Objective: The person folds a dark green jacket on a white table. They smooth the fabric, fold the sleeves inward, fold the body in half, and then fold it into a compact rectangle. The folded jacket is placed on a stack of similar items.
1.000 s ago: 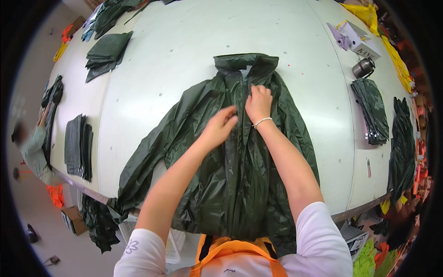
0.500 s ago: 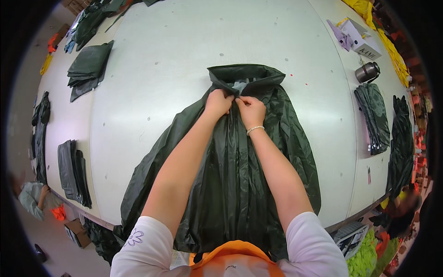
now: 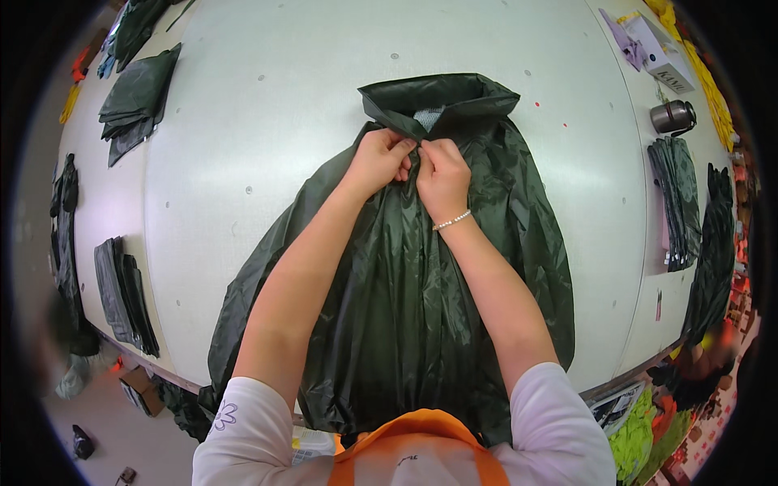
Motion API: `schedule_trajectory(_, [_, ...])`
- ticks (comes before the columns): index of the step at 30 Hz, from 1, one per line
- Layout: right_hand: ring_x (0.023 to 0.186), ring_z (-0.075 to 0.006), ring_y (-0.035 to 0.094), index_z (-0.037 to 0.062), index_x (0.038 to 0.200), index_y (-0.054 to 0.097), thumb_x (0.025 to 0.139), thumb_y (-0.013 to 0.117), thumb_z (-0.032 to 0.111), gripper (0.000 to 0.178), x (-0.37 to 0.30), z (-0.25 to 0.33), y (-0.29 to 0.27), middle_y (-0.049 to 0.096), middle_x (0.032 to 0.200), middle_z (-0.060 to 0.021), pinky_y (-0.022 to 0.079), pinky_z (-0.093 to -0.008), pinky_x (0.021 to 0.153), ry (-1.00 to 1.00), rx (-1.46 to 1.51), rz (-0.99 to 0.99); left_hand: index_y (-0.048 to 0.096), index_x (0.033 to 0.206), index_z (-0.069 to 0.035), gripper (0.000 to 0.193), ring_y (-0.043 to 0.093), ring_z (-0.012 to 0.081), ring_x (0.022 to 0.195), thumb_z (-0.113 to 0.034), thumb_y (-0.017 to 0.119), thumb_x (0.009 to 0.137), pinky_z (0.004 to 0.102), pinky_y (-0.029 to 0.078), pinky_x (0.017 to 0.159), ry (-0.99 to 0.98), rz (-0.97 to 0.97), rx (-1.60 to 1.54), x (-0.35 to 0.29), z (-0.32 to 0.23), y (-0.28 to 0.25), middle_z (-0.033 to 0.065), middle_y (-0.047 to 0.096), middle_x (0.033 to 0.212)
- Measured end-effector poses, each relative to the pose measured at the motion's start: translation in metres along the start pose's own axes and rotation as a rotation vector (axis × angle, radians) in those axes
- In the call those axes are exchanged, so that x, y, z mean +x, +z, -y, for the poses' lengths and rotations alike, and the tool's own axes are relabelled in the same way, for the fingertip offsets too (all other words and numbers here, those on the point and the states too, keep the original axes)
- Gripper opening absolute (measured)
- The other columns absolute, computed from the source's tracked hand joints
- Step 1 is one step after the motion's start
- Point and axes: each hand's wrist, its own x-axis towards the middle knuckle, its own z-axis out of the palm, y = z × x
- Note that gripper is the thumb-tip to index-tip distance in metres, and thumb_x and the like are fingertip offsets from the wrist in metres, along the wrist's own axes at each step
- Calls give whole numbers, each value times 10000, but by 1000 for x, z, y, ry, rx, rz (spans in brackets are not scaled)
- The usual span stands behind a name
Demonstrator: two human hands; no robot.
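Left hand (image 3: 379,164) and right hand (image 3: 444,176) both pinching, fingertips meeting at the front opening of a dark green, glossy-coated fabric jacket (image 3: 405,275), spread beneath the grip; any fastener there hidden; slick cloth could slip, or front edges misalign if pulled unevenly; lower part, bodyward of the grip, overhangs the near edge and may drag; pale flat table (image 3: 271,105) offers room beyond the grip and leftward.

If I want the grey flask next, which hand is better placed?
Probably the right hand: it's nearer the flask than the left hand, though both hold the jacket below its collar.
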Motion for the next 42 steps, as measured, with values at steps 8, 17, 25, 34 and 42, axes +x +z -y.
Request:
schedule_trajectory(8, [824,-383,600,-10,969,591,783,604,125,230,6,-2,-11,613,903,-201,491,-435,732,78,-186,232,571,763,34,293,525,133,428,-231,600,886,300,412,426,265,-238,435,15,13,12,91,556,557])
schedule_trajectory(17, [639,-165,644,-42,955,636,778,685,49,205,-137,83,-100,668,773,-143,490,-260,597,681,245,256,538,613,1,427,632,315,610,-354,652,822,400,491,572,-117,-176,714,-129,19,45,161,606,605])
schedule_trajectory(25, [663,-60,588,-60,999,646,825,672,54,209,-138,95,-80,669,809,-63,468,-194,605,544,262,112,464,571,-55,430,420,70,390,-288,588,911,247,316,379,-45,-110,67,-154,14,54,-15,429,474])
schedule_trajectory(34, [604,-41,522,-34,857,628,818,695,83,140,-124,98,-81,614,703,-1,427,-199,555,574,259,134,520,960,-15,294,547,123,468,-304,467,963,231,419,445,15,-128,-14,-188,0,51,102,626,660])
schedule_trajectory(42, [617,-82,553,-30,898,630,838,691,175,222,-130,111,-99,649,747,-62,456,-243,585,554,273,165,584,899,25,219,585,88,596,-193,577,919,225,453,554,166,-495,165,-246,23,21,71,645,716])
